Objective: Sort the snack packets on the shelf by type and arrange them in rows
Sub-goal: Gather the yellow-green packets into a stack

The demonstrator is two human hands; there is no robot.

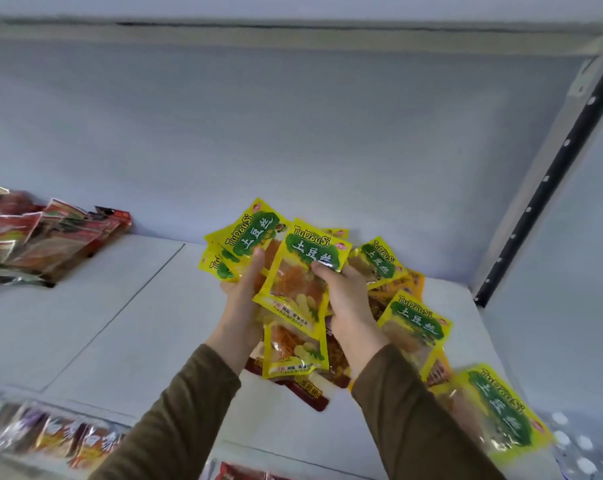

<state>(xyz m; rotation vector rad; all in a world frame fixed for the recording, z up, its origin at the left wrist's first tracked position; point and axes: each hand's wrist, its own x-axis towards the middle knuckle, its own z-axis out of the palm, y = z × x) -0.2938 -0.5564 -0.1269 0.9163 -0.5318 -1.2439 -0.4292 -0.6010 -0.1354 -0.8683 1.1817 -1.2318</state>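
Both hands work over the white metal shelf [127, 306], each sleeved in olive-brown cloth. The left hand [239, 299] grasps a fanned stack of glossy yellow-and-green plastic snack packets [248, 242], fingers curled round their lower edges, thumb against the front. The right hand [345, 299] pinches one more yellow-and-green packet [298, 285] at its upper corner; this packet lies between the two hands, its long axis running away from the person and tilted slightly rightward. The coming move turns on this relation: the single packet sits just beside the left hand's stack, overlapping it, so a short leftward slide would probably merge them. Beyond and to the right of the right hand lies a loose heap of the same yellow packets [414, 323], unsorted, with dark red packets [307, 393] below the wrists. Well to the left of the left hand rests a pile of red foil packets [50, 237], blurred; their type cannot be read with confidence.
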